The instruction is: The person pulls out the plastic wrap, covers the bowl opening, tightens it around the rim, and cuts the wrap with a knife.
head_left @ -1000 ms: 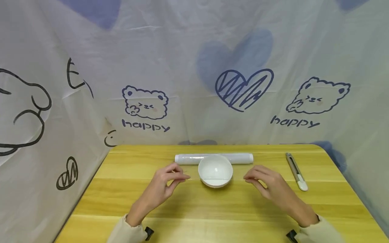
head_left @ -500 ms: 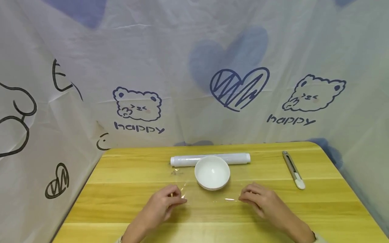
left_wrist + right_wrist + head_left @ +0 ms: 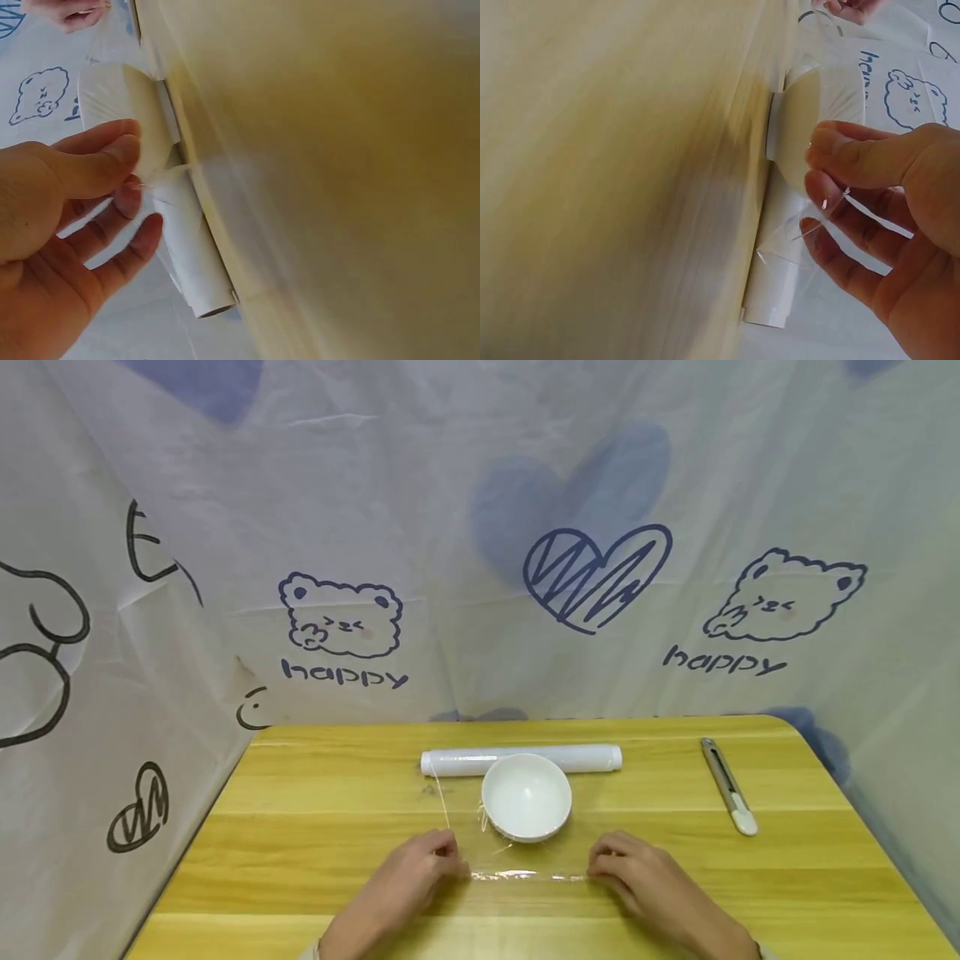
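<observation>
A clear sheet of plastic wrap (image 3: 517, 875) stretches from the roll of plastic wrap (image 3: 450, 762) over the white bowl (image 3: 527, 797), its front edge shining between my hands. My left hand (image 3: 420, 872) pinches the left corner between thumb and index finger. At the right corner, my right hand (image 3: 637, 877) pinches the film in the same way. In the left wrist view the film lies taut with creases over the bowl (image 3: 124, 97). The right wrist view shows wrinkled film close around the bowl's side (image 3: 806, 112), with the roll (image 3: 776, 277) behind.
A utility knife (image 3: 729, 787) lies at the right of the wooden table (image 3: 315, 810). A printed cloth (image 3: 465, 543) hangs behind the table and along its left and right sides.
Both hands have come toward the table's front edge and lower, drawing the film from the roll across the bowl. Bowl, roll and knife stay in place; the head view has shifted slightly.
</observation>
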Demonstrator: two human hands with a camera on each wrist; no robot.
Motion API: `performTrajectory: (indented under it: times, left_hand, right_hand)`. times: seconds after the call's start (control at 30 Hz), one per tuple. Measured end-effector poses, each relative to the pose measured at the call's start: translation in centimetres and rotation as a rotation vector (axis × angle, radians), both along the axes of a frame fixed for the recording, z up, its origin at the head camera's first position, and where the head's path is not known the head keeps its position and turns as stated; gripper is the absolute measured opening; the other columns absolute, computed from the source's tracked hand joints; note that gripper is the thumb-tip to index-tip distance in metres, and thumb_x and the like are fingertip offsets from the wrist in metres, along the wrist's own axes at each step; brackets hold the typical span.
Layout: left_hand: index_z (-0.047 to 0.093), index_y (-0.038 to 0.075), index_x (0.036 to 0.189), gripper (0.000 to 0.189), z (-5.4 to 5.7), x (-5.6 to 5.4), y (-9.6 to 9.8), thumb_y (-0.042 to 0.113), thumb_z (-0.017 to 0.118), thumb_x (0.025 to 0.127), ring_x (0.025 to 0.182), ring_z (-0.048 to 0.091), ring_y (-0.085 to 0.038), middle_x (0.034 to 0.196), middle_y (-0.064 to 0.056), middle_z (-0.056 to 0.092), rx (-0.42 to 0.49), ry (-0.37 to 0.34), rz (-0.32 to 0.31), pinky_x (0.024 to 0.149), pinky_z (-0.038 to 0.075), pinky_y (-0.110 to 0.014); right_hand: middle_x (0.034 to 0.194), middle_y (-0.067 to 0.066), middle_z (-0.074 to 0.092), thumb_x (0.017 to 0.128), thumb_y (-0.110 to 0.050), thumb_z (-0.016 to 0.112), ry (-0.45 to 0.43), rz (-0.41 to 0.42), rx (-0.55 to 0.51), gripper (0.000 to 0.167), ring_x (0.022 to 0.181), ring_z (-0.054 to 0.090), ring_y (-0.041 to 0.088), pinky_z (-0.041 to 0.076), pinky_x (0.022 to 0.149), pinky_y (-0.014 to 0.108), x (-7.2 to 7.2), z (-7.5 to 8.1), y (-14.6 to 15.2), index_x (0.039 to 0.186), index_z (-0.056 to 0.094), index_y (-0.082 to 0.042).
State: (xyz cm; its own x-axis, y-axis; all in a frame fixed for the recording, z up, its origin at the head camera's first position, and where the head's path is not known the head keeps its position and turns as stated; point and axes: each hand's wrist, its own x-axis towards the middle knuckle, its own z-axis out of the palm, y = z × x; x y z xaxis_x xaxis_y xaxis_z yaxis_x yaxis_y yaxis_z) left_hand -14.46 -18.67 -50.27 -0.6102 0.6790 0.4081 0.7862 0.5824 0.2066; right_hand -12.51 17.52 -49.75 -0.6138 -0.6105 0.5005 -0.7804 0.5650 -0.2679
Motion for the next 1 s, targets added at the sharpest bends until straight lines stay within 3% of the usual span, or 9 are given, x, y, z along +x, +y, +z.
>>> performTrajectory:
  times: [0.13, 0.23, 0.43, 0.57, 0.63, 0.73, 0.83, 1.0]
  left_hand:
    - [0.076, 0.013, 0.08, 0.01, 0.3, -0.8, 0.6, 0.013, 0.081, 0.089, 0.072, 0.05, -0.004, 0.083, 0.009, 0.056, -0.069, -0.063, 0.048, 0.061, 0.047, -0.015]
    - [0.08, 0.012, 0.083, 0.007, 0.4, -1.5, 1.0, 0.008, 0.08, 0.088, 0.074, 0.056, -0.006, 0.084, 0.007, 0.059, -0.106, -0.085, 0.063, 0.063, 0.051, -0.017]
    - [0.083, 0.012, 0.087, 0.023, 0.4, -2.6, 1.6, -0.01, 0.077, 0.082, 0.078, 0.064, -0.009, 0.086, 0.003, 0.065, -0.089, -0.177, 0.11, 0.07, 0.057, -0.021]
    - [0.083, 0.011, 0.091, 0.015, 0.5, -3.0, 1.8, -0.003, 0.077, 0.087, 0.079, 0.066, -0.01, 0.085, 0.003, 0.068, -0.063, -0.269, 0.138, 0.07, 0.058, -0.024]
    - [0.082, 0.009, 0.096, 0.011, 0.7, -3.1, 1.5, 0.001, 0.076, 0.09, 0.083, 0.067, -0.011, 0.088, 0.001, 0.072, -0.035, -0.349, 0.128, 0.074, 0.059, -0.027]
    - [0.08, 0.005, 0.106, 0.016, 1.4, -2.9, 0.6, 0.001, 0.075, 0.091, 0.092, 0.069, -0.017, 0.1, -0.004, 0.075, 0.029, -0.546, 0.096, 0.081, 0.06, -0.032]
    - [0.075, 0.001, 0.116, 0.023, 2.6, -2.6, -0.7, -0.002, 0.072, 0.093, 0.101, 0.069, -0.027, 0.113, -0.011, 0.074, 0.121, -0.727, 0.107, 0.085, 0.06, -0.039]
    - [0.069, -0.009, 0.12, 0.025, 4.0, -1.8, -0.9, 0.002, 0.068, 0.097, 0.099, 0.069, -0.036, 0.111, -0.019, 0.072, 0.249, -0.843, 0.168, 0.081, 0.06, -0.043]
  right_hand:
    - [0.101, -0.007, 0.067, 0.084, -0.004, 0.081, -0.03, -0.044, 0.032, 0.014, 0.093, 0.063, 0.008, 0.059, 0.08, 0.028, -0.4, -0.4, -0.5, 0.089, 0.079, -0.018]
    - [0.101, -0.006, 0.066, 0.087, -0.004, 0.079, -0.051, -0.07, 0.057, 0.012, 0.093, 0.062, 0.008, 0.059, 0.08, 0.029, -0.7, -0.8, -1.0, 0.09, 0.079, -0.015]
    - [0.101, -0.004, 0.074, 0.091, -0.004, 0.075, -0.115, -0.136, 0.129, 0.012, 0.096, 0.064, 0.014, 0.058, 0.083, 0.036, -1.6, -1.1, -1.9, 0.098, 0.081, -0.011]
    - [0.101, -0.005, 0.076, 0.092, -0.005, 0.075, -0.236, -0.18, 0.134, 0.014, 0.096, 0.067, 0.014, 0.059, 0.084, 0.038, -1.8, -0.8, -2.0, 0.104, 0.08, -0.012]
    - [0.104, -0.003, 0.076, 0.093, -0.007, 0.075, -0.333, -0.18, 0.117, 0.015, 0.099, 0.068, 0.017, 0.059, 0.085, 0.04, -1.9, -0.4, -1.8, 0.107, 0.079, -0.011]
    - [0.109, 0.0, 0.076, 0.094, -0.009, 0.074, -0.47, -0.175, 0.062, 0.019, 0.103, 0.07, 0.022, 0.06, 0.086, 0.042, -2.0, 0.4, -1.0, 0.113, 0.077, -0.009]
    - [0.111, 0.003, 0.076, 0.096, -0.009, 0.072, -0.538, -0.174, -0.029, 0.018, 0.104, 0.071, 0.027, 0.061, 0.084, 0.041, -2.2, 1.0, -0.3, 0.113, 0.077, -0.006]
    - [0.106, 0.007, 0.076, 0.098, -0.009, 0.07, -0.584, -0.184, -0.131, 0.017, 0.092, 0.071, 0.019, 0.06, 0.073, 0.027, -2.7, 1.3, -0.4, 0.112, 0.075, -0.003]
